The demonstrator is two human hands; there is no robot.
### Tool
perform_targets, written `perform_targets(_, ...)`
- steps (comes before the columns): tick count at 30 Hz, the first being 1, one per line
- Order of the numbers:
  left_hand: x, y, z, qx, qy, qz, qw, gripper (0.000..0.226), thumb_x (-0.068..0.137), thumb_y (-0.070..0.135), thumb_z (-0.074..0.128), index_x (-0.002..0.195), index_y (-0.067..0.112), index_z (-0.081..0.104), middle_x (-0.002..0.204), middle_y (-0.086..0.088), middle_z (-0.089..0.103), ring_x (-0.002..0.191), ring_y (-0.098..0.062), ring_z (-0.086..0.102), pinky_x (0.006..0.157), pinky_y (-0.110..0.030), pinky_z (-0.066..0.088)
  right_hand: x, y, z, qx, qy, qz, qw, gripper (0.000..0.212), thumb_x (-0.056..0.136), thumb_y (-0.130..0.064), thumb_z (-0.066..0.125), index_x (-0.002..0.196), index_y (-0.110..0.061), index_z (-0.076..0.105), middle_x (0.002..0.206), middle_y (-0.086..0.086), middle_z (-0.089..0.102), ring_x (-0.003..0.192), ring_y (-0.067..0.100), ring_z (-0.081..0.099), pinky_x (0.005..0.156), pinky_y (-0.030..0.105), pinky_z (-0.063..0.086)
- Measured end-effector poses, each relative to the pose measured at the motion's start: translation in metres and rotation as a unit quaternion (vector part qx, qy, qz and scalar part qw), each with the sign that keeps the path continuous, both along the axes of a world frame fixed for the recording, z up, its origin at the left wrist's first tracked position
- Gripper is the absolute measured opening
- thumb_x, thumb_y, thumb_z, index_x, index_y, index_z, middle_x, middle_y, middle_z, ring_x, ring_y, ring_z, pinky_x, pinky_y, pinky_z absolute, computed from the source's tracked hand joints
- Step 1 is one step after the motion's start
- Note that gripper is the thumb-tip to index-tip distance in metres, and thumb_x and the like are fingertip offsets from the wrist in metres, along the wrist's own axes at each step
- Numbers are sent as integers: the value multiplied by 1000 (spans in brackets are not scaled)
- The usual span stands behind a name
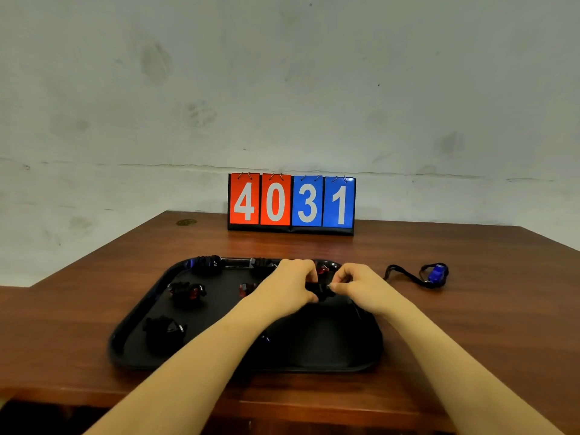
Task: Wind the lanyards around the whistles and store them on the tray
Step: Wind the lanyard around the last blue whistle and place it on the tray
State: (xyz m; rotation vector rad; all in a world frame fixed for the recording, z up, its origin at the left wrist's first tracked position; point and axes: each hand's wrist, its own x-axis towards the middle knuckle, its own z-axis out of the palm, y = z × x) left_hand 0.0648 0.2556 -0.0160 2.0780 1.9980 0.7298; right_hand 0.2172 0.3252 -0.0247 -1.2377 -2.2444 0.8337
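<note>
- Left hand (290, 285) over the middle of the black tray (329, 353), fingers curled down around a small black whistle bundle (318, 289); grip looks like a pinch from the left side.
- Right hand (356, 285) directly opposite, fingertips pinching the same bundle from the right; both hands meet on it just above the tray floor.
- Bundle is mostly hidden by the fingers, so can't tell how much lanyard is wound on it. A dark strand seems to trail under the right wrist, blurred.
- Wound whistles lying in the tray: one at the far left corner (207, 265), one on the far rim (260, 264), one mid-left with red showing (187, 291), one near left (164, 331). A red bit (244, 289) peeks out just left of the left hand, another (321, 270) behind the knuckles.
- Blue whistle (437, 274) sits on the wooden table (470, 309) right of the tray, well apart from it, its black lanyard (405, 274) loose and stretched toward the tray.
- Flip scoreboard (292, 204) at the far table edge against the wall, reads 40 in red, 31 in blue.
</note>
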Motion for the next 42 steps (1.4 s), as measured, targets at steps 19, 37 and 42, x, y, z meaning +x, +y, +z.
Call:
perform_targets(19, 34, 11, 5, 64, 17, -8, 998, 29, 89, 25, 56, 116, 15, 54, 118, -1, 53, 112, -17, 47, 97, -32, 42, 31, 9, -3, 108, 54, -74, 990, 18, 93, -6, 45, 96, -17, 58, 94, 1, 55, 72, 8, 51, 62, 15, 37)
perform_targets(37, 119, 96, -8, -9, 172, 29, 985, 15, 91, 9, 48, 104, 5, 55, 110, -15, 57, 101, -32, 55, 78, -37, 44, 87, 75, -17, 137, -138, -107, 975, 45, 94, -12, 46, 138, -24, 39, 138, 6, 36, 120, 26, 38, 101, 35, 36)
perform_targets(42, 98, 78, 6, 75, 26, 46, 996, 11, 94, 12, 45, 103, 13, 51, 98, -8, 60, 84, -24, 60, 75, -37, 53, 88, 69, -18, 134, -152, -107, 973, 45, 94, -24, 51, 137, -24, 39, 133, 5, 41, 121, 26, 38, 102, 36, 36)
